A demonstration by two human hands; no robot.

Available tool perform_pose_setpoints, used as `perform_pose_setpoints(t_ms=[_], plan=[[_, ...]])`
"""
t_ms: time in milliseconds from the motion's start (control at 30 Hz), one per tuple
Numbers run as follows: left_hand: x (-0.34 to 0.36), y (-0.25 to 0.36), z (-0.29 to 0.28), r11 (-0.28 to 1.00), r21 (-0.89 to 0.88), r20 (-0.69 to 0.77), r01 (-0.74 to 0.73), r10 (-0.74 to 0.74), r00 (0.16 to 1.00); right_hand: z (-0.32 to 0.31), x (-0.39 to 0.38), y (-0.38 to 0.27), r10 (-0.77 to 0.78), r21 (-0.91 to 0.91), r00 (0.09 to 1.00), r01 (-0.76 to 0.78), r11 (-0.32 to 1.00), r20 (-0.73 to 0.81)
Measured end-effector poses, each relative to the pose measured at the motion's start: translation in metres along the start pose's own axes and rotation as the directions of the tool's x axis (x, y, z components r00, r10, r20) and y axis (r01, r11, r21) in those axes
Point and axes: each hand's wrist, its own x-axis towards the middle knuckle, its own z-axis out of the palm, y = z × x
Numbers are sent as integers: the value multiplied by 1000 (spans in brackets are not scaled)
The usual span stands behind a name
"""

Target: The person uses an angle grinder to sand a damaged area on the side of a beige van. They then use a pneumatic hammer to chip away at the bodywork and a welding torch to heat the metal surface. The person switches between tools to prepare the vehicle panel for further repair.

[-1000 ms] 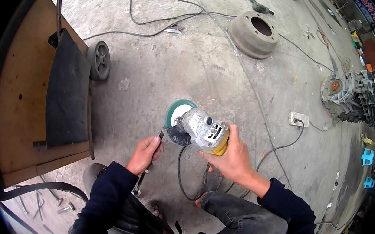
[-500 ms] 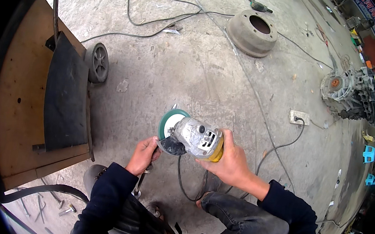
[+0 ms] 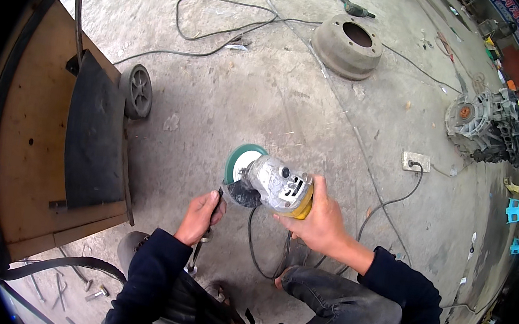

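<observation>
My right hand (image 3: 320,224) is wrapped round the yellow rear body of an angle grinder (image 3: 279,186). The grinder has a scuffed grey metal head, a black guard (image 3: 241,194) and a green-rimmed disc (image 3: 235,157) with a white centre. Just below and left of the guard, my left hand (image 3: 200,215) is closed on a slim metal rod (image 3: 195,256). The rod's dark upper end reaches close to the guard and disc edge; whether it touches is unclear. Its lower part runs down toward my legs.
A wooden cabinet with a wheel (image 3: 139,91) stands at left. Beyond the grinder are a brake drum (image 3: 346,46), a green power tool (image 3: 356,9) and looping cables. A socket block (image 3: 415,162) and a gearbox-like casting (image 3: 481,124) lie at right. Several loose tools (image 3: 97,292) lie lower left.
The grinder has shifted slightly up and right. A dark end of the rod now shows above my left hand, and the small pale tip above the disc is gone from sight.
</observation>
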Motion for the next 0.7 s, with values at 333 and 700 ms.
perform_pose_setpoints(t_ms=[333,700], plan=[[-1,0,-1,999,42,-7,12,-12,1000,1,-1,2,9,29,1000,-9,1000,-11],[3,-2,-1,999,49,-11,4,-3,1000,3,-4,7,-1,-14,1000,1,1000,-8]])
